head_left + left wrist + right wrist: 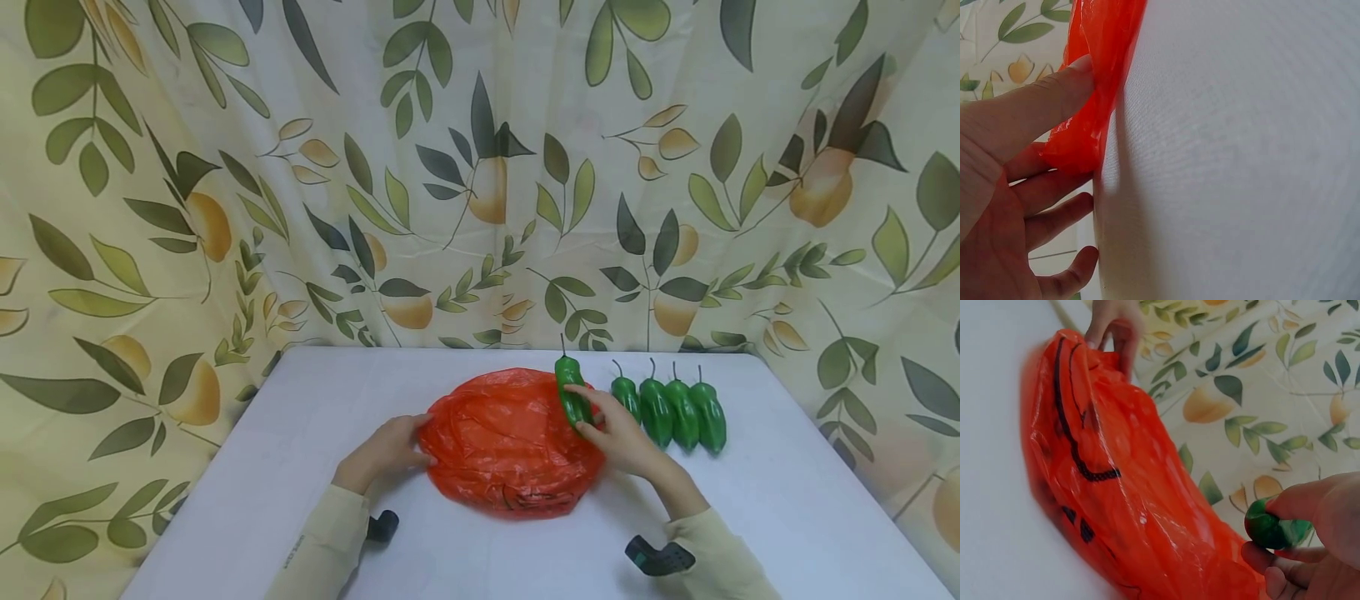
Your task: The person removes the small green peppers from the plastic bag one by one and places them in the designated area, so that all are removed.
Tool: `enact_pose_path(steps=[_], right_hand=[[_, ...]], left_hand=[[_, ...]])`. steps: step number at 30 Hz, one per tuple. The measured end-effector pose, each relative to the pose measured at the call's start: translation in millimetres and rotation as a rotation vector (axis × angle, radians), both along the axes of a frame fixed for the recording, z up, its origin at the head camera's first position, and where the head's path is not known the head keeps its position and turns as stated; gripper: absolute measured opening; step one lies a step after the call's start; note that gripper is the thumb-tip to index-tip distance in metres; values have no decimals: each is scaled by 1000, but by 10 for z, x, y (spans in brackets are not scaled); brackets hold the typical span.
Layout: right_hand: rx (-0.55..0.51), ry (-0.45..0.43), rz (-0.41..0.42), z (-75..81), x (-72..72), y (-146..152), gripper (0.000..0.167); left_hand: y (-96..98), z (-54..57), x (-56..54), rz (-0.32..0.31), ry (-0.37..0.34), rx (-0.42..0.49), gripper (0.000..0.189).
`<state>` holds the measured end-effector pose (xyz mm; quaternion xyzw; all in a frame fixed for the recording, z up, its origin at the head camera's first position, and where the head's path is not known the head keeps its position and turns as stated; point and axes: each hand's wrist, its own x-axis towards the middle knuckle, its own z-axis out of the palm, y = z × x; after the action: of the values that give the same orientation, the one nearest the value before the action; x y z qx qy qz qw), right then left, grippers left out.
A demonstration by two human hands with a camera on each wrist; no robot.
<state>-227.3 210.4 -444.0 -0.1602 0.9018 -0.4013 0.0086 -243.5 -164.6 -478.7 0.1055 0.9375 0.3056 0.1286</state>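
Note:
A red plastic bag (502, 450) lies puffed and crinkled on the white table, with black marks on its near side. My left hand (386, 450) pinches the bag's left edge; in the left wrist view the thumb (1079, 78) is on one side of the film and the fingers behind it. A glossy green pepper (572, 392) is gripped between the thumb and fingers of my right hand (618, 429), stem up, over the bag's right part. In the right wrist view the rounded end of this pepper (1265, 525) shows beside the bag.
Several more green peppers (656, 412) lie in a row right of the bag, stems toward the back. The white table (300, 400) meets a leaf-and-fruit patterned curtain (480, 275) behind. Dark devices are on both wrists, one at the right sleeve (720, 554).

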Motion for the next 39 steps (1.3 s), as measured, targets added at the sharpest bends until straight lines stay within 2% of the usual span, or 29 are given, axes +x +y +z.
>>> enact_pose_path(steps=[8,15,39], right_hand=[[-17,34,-14,14,-18,157,59],[-18,44,-18,41,-19,289,61],[23,16,-152,212,-12,794,65]], left_hand=[[5,-2,6,16,-17,-1,75],[-8,-6,-5,2,0,4,74],[7,-33,-26,18,-7,-6,76]])
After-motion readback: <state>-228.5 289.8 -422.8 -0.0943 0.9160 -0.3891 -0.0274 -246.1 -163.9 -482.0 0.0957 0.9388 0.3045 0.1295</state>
